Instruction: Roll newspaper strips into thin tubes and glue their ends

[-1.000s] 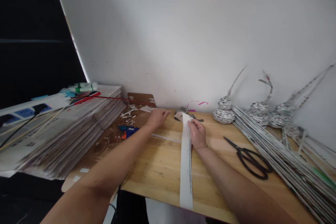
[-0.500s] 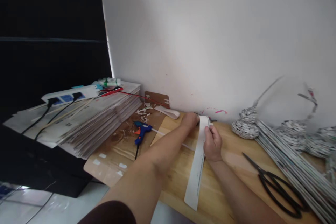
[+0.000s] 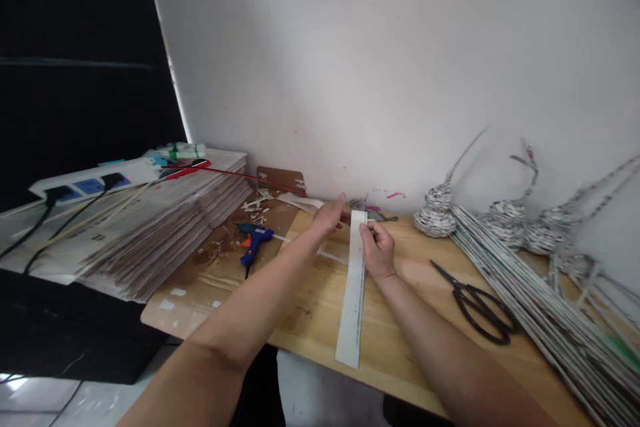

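Note:
A long white paper strip (image 3: 351,300) with fine print along one edge lies lengthwise on the wooden table, its far end folded over. My right hand (image 3: 379,250) pinches the right edge of that strip near the fold, thumb on top. Just left of the folded end is my left hand (image 3: 329,215), thumb raised apart from the fingers; its fingertips are partly hidden close to the strip. Behind my left hand, another looped paper strip (image 3: 300,200) rests by the wall.
A blue glue gun (image 3: 256,243) lies on stained cardboard (image 3: 200,300) among paper scraps. Left is a tall newspaper stack (image 3: 200,213) bearing a power strip (image 3: 95,180). On the right are black scissors (image 3: 480,307), rolled paper sticks (image 3: 525,300) and woven paper pieces (image 3: 434,213).
The view has swung right, so everything sits further left. My left hand has come away from the strip's folded end, and its thumb now points up. My right hand keeps its pinch.

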The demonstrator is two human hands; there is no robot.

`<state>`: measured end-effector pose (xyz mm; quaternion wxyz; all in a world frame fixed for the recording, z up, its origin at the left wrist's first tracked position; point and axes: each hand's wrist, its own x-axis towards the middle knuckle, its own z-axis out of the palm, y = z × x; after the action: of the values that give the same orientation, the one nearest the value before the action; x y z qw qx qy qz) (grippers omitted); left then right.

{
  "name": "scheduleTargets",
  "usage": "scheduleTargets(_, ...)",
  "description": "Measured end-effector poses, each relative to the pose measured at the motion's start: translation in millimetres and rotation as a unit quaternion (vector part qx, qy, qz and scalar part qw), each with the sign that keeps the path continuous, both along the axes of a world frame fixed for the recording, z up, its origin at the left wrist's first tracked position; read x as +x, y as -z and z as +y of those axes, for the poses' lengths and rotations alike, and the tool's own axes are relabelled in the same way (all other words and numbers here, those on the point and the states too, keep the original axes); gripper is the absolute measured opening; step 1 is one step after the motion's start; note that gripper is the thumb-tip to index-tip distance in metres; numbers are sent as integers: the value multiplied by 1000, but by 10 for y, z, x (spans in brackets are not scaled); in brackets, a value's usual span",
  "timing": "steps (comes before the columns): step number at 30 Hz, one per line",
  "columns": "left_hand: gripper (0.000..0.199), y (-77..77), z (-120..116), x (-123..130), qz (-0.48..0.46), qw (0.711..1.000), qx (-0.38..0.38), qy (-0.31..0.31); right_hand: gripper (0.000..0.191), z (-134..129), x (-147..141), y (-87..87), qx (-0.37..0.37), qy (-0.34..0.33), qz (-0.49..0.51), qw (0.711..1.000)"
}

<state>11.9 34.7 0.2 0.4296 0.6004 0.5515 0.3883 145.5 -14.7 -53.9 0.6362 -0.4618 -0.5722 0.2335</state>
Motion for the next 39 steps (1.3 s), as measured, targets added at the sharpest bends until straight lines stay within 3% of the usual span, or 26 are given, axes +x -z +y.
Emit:
scheduleTargets(2,39,-41,-111,-5,-112,993,-39,-1,28,-44,-14,-28,-1,-6,-21,1000)
scheduleTargets(7,36,-220,-520,-66,-259,965,10,-35,36,-77,-17,-60,-7,-71,24,997)
scheduleTargets(10,35,-174,-1136,-160,-302,951,-23,68,40,-12,-11,-26,-55,-80,95,991)
scheduleTargets(13,35,198,-1921,-293,-230,924,-210,221,28,69,-4,32,-82,-84,103,988)
scheduleTargets(16,36,772,-2467,-463,-131,906,-266,303,19,123,9,80,-87,-78,99,988)
scheduleTargets(17,37,957,-2550,-520,-94,898,-278,327,18,132,13,90,-93,-76,101,988)
scheduleTargets(20,45,1399,-2549,-660,48,910,-304,279,19,137,15,102,-111,-68,115,985)
scheduleTargets(22,39,1574,-2444,-715,193,909,-260,263,19,130,8,102,-106,-73,126,984)
scheduleTargets(24,30,1639,-2349,-749,221,913,-234,251,17,118,1,96,-97,-82,131,983)
scheduleTargets(26,26,1580,-2297,-782,230,917,-216,244,17,102,-1,86,-96,-88,132,983)
scheduleTargets(28,25,1390,-2280,-825,238,916,-201,251,18,88,1,73,-102,-90,130,982)
scheduleTargets(29,26,1247,-2277,-848,239,915,-195,260,18,80,3,64,-104,-91,128,982)
scheduleTargets(31,31,888,-2263,-882,201,888,-213,354,17,60,0,41,-105,-96,124,982)
scheduleTargets(34,42,296,-2192,-865,20,866,-294,404,16,-2,-29,-18,-97,-98,133,982)
scheduleTargets(35,44,128,-2148,-842,-29,879,-278,386,16,-33,-46,-44,-93,-95,138,981)
scheduleTargets(37,38,-114,-2015,-782,-120,928,-212,283,16,-108,-85,-102,-80,-93,140,983)
scheduleTargets(39,39,-218,-1820,-727,-161,956,-153,193,15,-193,-129,-163,-54,-92,132,985)
